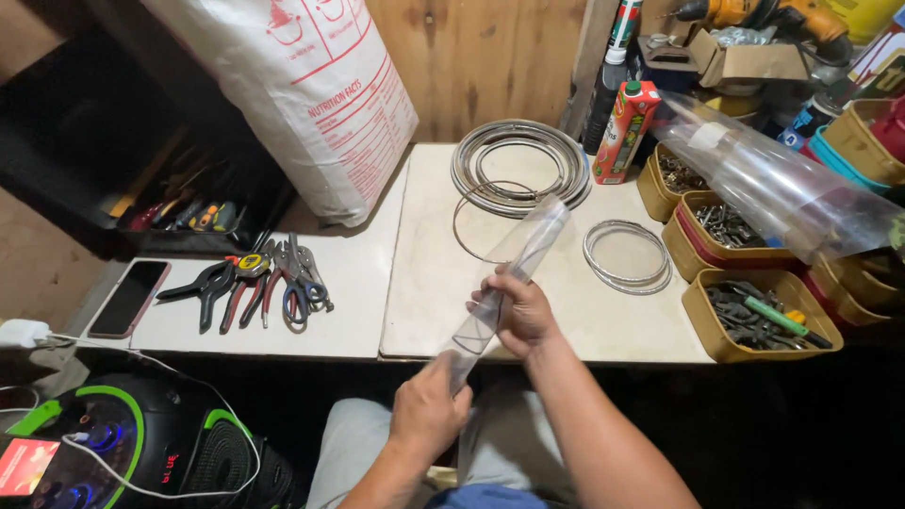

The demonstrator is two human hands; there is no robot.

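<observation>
Head view: cluttered white workbench (434, 283), wooden wall (481, 57)

clear rolled plastic sheet (509, 273), silver wire rings (520, 165), white sack (311, 90) with red print, off-white surface (434, 283), mustard-yellow tins (702, 316), red carton (624, 132) with green cap.

Single head-worn view, looking steeply down and forward from above the seated person's lap. The white worktable (424, 283) fills mid-frame at close range; the wooden wall (481, 57) closes the far side. No second view.
</observation>
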